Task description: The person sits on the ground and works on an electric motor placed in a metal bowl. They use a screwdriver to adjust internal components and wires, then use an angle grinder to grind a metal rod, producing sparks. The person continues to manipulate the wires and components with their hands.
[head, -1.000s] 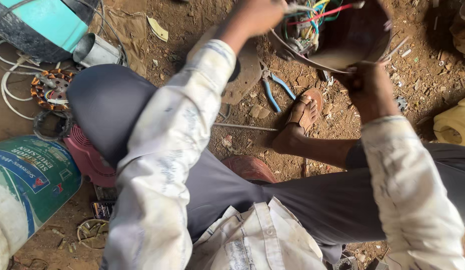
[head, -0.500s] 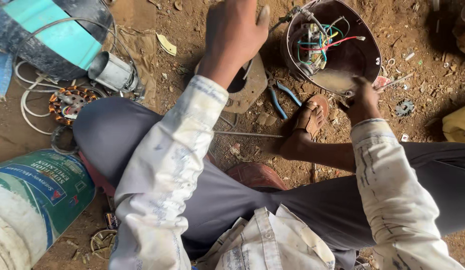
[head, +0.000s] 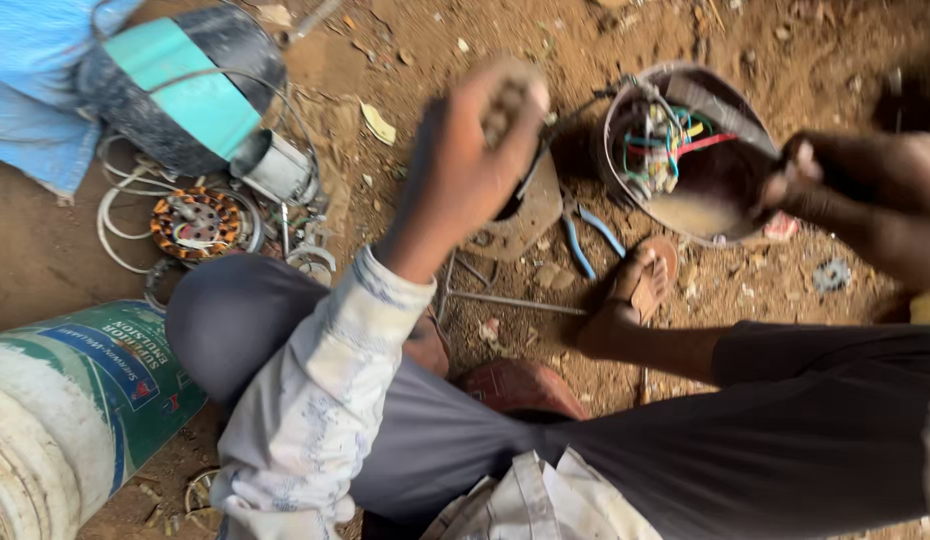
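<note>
A round dark bowl-shaped cover (head: 700,190) full of coloured wires was gripped at its rim by the closed right hand (head: 865,195), with bare dirt around it, while the left hand (head: 475,160) was curled shut on something blurred.

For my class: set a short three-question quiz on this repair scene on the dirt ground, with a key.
1. True or false: the right hand grips the rim of the round housing.
2. Which tool lies on the ground between the hands? A pliers with blue handles; B a saw; C a paintbrush.
3. Fill in: the copper-wound stator lies beside the ___ cable.

Key: 1 true; 2 A; 3 white. The left hand is blurred; its contents cannot be told.
</note>
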